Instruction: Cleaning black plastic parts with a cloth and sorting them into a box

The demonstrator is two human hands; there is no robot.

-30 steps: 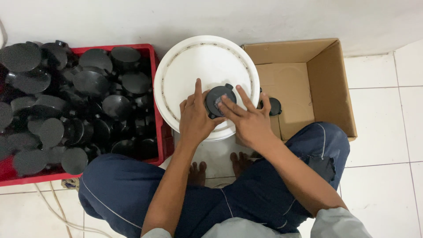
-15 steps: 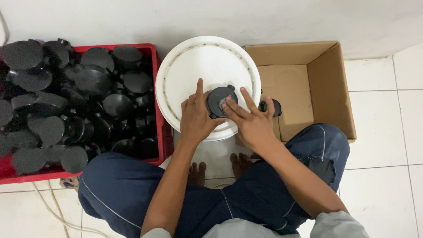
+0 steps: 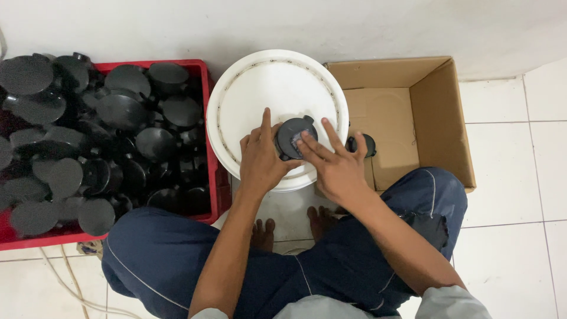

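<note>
White floor tiles [image 3: 520, 177] are running up to a pale plastered wall [image 3: 354, 23], and a person in dark blue trousers [image 3: 177, 254] is sitting cross-legged on them, bare toes showing between the knees. Directly in front of the person, a round white plastic bucket lid [image 3: 260, 88] is serving as a work surface. On its near half a round black plastic cap with a small tab on its rim [image 3: 289, 134] is lying flat. The left hand [image 3: 260, 159] is resting on the lid beside the cap's left edge, index finger stretched forward and thumb curled against the cap's near rim, steadying rather than enclosing it. The right hand [image 3: 336, 165] is lying with fingers spread, its fingertips [image 3: 302, 142] pressing down on a small pale patch on the cap's top; neither hand is closing around the cap. To the left, a red plastic crate [image 3: 204, 77] is sitting heaped with many similar black round caps [image 3: 118, 109], several spilling above its rim. To the right, an open brown cardboard box [image 3: 437, 112] is touching the lid's edge, and 1 more black cap [image 3: 366, 143] is lying in its near left corner, just beyond the right hand's little finger.
</note>
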